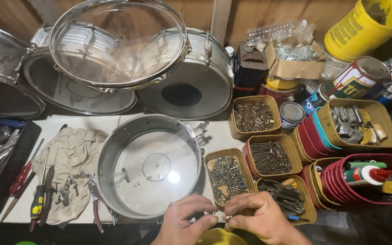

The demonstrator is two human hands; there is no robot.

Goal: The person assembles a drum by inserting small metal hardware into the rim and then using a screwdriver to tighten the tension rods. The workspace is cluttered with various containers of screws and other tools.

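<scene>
My left hand (184, 220) and my right hand (259, 217) meet at the bottom edge, fingertips pinched together on a small metal fitting (218, 216). They hover just in front of a chrome snare drum shell (107, 154) with a clear head, lying flat on the white bench. Right behind my fingers sits a tan tub of screws and bolts (227, 177). A tub of keys and clips (286, 193) lies beside my right hand.
Drums and a hoop (116, 45) lean against the back wall. A rag (71, 159) with lugs, pliers (97, 199) and screwdrivers (37, 199) lies left. Tubs of screws (269, 156), red stacked tubs (364, 181), cans and a yellow drum (364, 27) crowd the right.
</scene>
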